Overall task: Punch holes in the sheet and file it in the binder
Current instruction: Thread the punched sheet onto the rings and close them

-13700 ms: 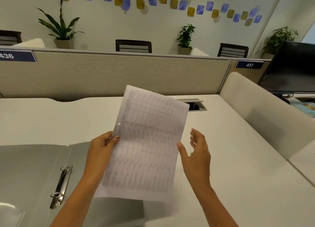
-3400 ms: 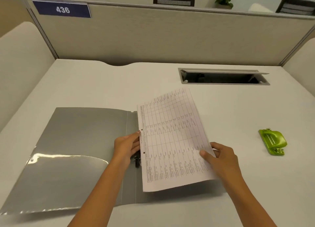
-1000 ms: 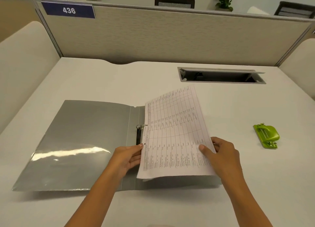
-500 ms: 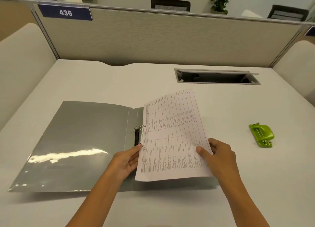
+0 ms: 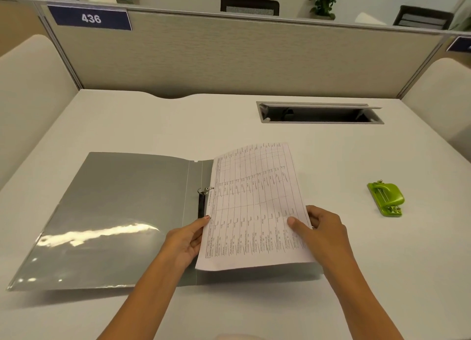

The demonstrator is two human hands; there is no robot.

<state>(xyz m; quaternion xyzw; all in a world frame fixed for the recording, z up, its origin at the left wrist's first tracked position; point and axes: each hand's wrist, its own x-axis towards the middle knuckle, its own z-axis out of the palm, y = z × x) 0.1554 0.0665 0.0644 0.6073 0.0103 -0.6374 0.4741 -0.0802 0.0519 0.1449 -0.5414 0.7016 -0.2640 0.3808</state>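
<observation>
A printed sheet point(image 5: 254, 207) with a table on it lies over the right half of an open grey binder point(image 5: 114, 212). The sheet's left edge sits at the binder's ring mechanism point(image 5: 202, 199); the far ring passes through the paper, the near ring is hidden by my fingers. My left hand point(image 5: 190, 237) pinches the sheet's left edge near the lower ring. My right hand point(image 5: 323, 232) grips the sheet's right edge, thumb on top, with the near part of the page lifted slightly. A green hole punch point(image 5: 386, 198) rests on the desk to the right, apart from both hands.
The white desk point(image 5: 153, 125) has an open cable slot point(image 5: 318, 112) at the back. A beige partition point(image 5: 229, 54) with a "436" label point(image 5: 90, 18) closes the far side, and padded dividers stand at left and right.
The sheet's left edge has settled closer to the rings, and my left hand has shifted slightly along that edge. The right hand keeps its grip.
</observation>
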